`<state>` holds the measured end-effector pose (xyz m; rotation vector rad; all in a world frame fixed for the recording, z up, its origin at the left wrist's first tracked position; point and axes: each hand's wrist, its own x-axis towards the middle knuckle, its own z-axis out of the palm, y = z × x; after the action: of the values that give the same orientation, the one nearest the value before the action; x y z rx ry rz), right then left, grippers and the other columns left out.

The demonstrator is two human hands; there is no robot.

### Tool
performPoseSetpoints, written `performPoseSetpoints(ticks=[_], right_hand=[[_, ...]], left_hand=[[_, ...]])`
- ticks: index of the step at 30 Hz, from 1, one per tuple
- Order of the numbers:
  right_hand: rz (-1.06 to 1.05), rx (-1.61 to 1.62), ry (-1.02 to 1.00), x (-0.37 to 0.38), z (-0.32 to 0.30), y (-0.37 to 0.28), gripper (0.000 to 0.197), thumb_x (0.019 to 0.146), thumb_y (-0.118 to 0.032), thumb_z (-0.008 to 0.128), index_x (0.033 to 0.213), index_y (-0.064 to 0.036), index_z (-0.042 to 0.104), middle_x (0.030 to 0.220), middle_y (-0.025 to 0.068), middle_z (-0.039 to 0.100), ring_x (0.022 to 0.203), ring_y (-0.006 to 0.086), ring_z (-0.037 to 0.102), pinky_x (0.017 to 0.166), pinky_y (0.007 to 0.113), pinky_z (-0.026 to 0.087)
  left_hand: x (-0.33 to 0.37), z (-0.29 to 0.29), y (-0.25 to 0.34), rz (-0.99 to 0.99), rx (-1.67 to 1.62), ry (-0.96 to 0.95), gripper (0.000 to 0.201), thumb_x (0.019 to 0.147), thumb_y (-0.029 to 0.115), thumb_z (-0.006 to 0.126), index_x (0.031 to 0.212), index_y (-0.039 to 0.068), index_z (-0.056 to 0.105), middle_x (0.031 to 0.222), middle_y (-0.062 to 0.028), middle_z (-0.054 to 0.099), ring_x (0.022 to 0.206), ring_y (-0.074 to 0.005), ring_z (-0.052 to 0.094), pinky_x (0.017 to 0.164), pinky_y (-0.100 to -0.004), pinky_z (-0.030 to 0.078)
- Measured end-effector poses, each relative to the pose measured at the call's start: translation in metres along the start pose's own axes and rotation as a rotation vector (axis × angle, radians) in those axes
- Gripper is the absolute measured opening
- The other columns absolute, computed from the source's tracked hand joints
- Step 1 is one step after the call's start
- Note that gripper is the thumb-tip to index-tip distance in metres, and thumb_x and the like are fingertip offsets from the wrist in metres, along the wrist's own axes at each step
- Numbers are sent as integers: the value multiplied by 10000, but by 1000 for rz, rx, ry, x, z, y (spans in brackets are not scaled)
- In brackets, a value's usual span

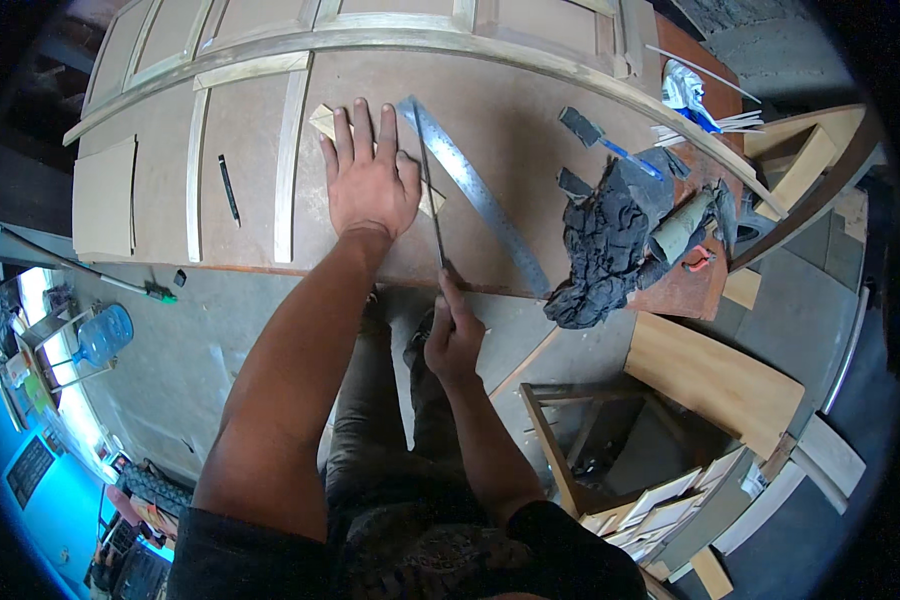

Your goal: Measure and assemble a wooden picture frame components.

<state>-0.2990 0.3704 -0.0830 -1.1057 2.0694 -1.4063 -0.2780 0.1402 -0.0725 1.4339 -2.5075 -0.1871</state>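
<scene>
My left hand (pixel 372 185) lies flat with fingers spread, pressing a short pale wood strip (pixel 322 122) against the brown tabletop. Most of that strip is hidden under the palm, and its other end comes out beside the thumb. My right hand (pixel 454 335) is closed around the near end of a long thin dark tool (pixel 429 190), its index finger stretched along it. The tool points away from me across the strip's right end; whether it is a narrow saw or a file I cannot tell. A metal ruler (pixel 480 195) lies slanted just to the right.
A black pen (pixel 229 190) and pale wood strips (pixel 291 160) lie left. A long frame (pixel 390 42) spans the back. Right are a crumpled dark cloth (pixel 610 250), a blue-handled brush (pixel 625 155) and a rolled sheet (pixel 682 228). A board (pixel 715 380) and wooden frame (pixel 550 450) stand below.
</scene>
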Motion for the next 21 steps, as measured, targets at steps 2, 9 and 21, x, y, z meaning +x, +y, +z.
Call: performPoseSetpoints(ticks=[2,9,21], right_hand=[[26,-8,-3,-35,-8,4,377,1072,-82,500,1419,17,609,1155,269,741,875,311,751,758,366,568],[89,-57,-99,-38,-12,4,389,1055,-57,509,1426,3,606,1086,255,754,722,307,706,662,354,549],[8,-18,-9,-27,-3,7,407,1058,-52,503,1450,19,584,1051,255,744,720,226,680,666,310,529]], left_hand=[[1,0,-3,-4,-1,3,705,955,336,458,1619,107,396,1706,-211,268,1589,-446,180,1286,-598,120],[0,-3,-5,-7,25,-1,718,941,338,472,1617,105,400,1705,-215,266,1590,-446,177,1286,-597,120],[-1,2,-7,3,10,18,707,957,337,455,1621,102,388,1703,-209,275,1588,-451,178,1285,-604,124]])
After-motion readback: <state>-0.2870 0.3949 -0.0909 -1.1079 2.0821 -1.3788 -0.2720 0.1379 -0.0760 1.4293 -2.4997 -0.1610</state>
